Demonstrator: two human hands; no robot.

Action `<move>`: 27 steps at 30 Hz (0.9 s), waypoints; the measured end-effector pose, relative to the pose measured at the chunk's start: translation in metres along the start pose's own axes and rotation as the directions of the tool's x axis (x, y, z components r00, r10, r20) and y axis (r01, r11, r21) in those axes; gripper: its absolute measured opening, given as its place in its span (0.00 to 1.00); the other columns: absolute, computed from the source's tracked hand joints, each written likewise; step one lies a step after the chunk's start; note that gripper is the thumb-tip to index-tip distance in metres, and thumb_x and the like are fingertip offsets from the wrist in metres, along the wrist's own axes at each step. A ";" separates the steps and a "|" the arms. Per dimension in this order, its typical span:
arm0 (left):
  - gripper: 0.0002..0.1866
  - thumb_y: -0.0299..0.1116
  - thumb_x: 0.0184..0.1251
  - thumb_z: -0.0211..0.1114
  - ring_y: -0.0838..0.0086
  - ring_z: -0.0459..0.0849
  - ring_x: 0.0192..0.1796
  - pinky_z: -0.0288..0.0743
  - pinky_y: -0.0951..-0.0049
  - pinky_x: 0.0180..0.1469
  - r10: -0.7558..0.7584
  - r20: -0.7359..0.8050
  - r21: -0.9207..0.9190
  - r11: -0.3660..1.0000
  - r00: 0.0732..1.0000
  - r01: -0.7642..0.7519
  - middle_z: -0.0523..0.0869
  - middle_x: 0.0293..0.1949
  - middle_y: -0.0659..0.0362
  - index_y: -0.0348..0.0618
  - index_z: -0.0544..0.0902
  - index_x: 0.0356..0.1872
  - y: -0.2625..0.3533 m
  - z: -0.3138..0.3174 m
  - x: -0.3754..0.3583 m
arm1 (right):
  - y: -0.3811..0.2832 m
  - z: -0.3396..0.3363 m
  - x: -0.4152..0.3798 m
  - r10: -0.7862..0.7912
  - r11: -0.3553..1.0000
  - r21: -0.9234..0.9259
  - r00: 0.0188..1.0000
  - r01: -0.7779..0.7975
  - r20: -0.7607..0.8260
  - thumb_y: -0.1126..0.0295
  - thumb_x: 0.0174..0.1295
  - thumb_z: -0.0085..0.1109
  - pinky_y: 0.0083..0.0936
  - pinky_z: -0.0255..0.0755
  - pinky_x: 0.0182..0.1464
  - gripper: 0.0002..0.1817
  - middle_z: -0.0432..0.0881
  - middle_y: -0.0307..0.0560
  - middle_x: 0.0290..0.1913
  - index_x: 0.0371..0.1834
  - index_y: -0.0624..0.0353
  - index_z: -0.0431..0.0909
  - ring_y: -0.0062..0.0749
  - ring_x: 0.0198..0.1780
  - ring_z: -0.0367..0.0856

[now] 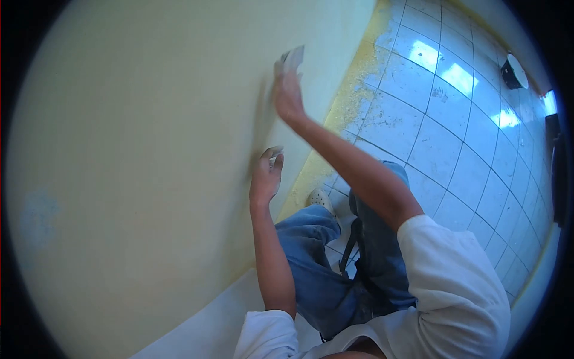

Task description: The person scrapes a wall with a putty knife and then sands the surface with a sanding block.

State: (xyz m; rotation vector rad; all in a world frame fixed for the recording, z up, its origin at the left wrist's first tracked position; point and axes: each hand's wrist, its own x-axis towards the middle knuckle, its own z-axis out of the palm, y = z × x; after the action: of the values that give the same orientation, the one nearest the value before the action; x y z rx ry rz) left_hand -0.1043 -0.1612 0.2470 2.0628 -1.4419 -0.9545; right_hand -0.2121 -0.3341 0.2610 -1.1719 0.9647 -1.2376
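Observation:
My right hand (288, 96) is raised at the yellow wall (149, 119), its arm stretched forward. At its fingers is a small pale, flat piece (293, 58) that looks like folded sandpaper; blur hides its exact kind. Lower and nearer to me, my left hand (265, 178) is beside the same wall with bent fingers and the thumb apart. Its fingertips look whitish, as if dusty, and I make out nothing held in it. Both hands cast soft shadows on the wall.
Yellowish dust and crumbs (353, 90) lie along the wall's foot on the tiled floor (412, 131). A dark bucket with a white top (514, 72) stands at the far right. My legs in blue jeans (311, 239) and a pale clog (320, 198) are below. A whitish patch (39, 218) marks the wall.

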 end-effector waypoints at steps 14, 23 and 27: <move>0.20 0.38 0.87 0.58 0.60 0.89 0.58 0.78 0.63 0.65 -0.015 0.003 0.065 0.998 1.000 0.015 0.89 0.62 0.48 0.37 0.80 0.69 -0.002 0.010 0.006 | 0.037 0.032 -0.028 -0.223 0.959 -0.215 0.957 0.183 -0.183 0.43 0.87 0.28 0.43 0.43 0.87 0.43 0.53 0.74 0.86 0.85 0.74 0.50 0.64 0.87 0.51; 0.20 0.38 0.84 0.59 0.53 0.90 0.60 0.80 0.60 0.64 0.074 0.034 -0.032 0.997 0.997 -0.073 0.89 0.62 0.46 0.42 0.83 0.68 0.002 0.012 0.012 | 0.037 -0.005 -0.001 -0.073 0.995 -0.069 0.997 0.072 -0.017 0.36 0.84 0.29 0.42 0.22 0.89 0.51 0.26 0.63 0.91 0.88 0.68 0.24 0.52 0.92 0.25; 0.19 0.37 0.84 0.59 0.54 0.90 0.58 0.80 0.59 0.64 -0.023 0.023 -0.009 1.000 0.999 0.024 0.89 0.62 0.46 0.43 0.83 0.68 0.029 0.010 0.002 | 0.058 -0.005 0.035 -0.093 0.995 -0.043 0.994 0.090 -0.056 0.35 0.84 0.27 0.42 0.21 0.89 0.52 0.26 0.63 0.91 0.88 0.68 0.24 0.51 0.92 0.25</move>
State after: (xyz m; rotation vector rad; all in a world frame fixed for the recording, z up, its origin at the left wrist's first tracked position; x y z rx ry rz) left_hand -0.1295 -0.1732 0.2602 2.0730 -1.4252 -0.9950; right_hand -0.2021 -0.3719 0.2057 -1.2291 0.9922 -1.3371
